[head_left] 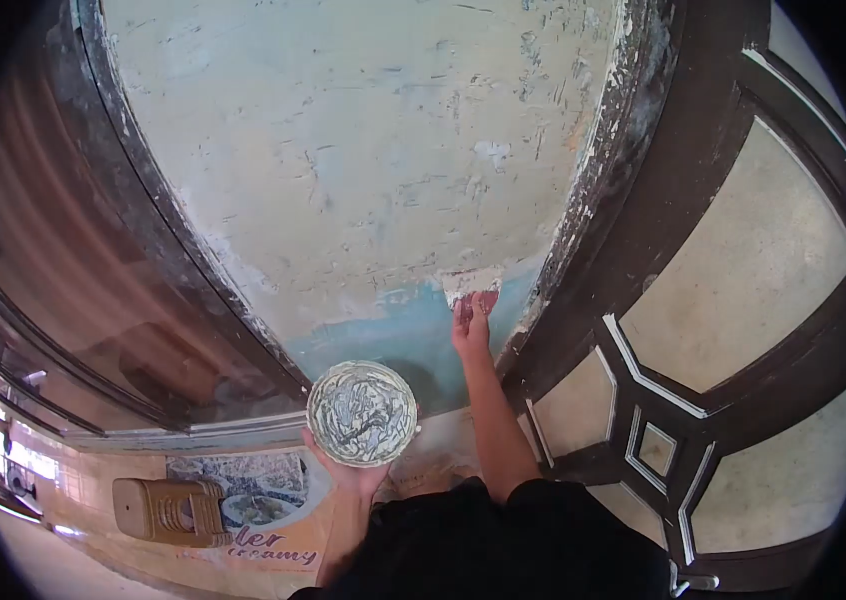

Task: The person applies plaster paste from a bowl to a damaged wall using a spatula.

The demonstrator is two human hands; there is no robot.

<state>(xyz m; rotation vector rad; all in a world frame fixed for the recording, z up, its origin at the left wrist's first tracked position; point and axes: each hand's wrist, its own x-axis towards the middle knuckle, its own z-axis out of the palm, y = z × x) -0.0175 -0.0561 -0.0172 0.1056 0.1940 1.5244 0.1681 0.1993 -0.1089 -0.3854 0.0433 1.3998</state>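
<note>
My right hand (pixel 473 318) is closed on a putty knife (pixel 471 285), its wide blade smeared with pale putty. The blade lies against the wall (pixel 373 170), along the border between the whitish coated area and a bare blue-green strip (pixel 383 335) below it. My left hand (pixel 348 472) holds a round tub lid (pixel 362 413) from underneath, its inner face streaked with grey-white putty. The left fingers are mostly hidden behind the lid.
Dark panelled door (pixel 743 250) stands at right, with a handle (pixel 695 582) low down. A brown plastic stool (pixel 171 512) sits on a printed sheet (pixel 283 540) at lower left. Brown glossy panelling (pixel 103 250) runs up the left side.
</note>
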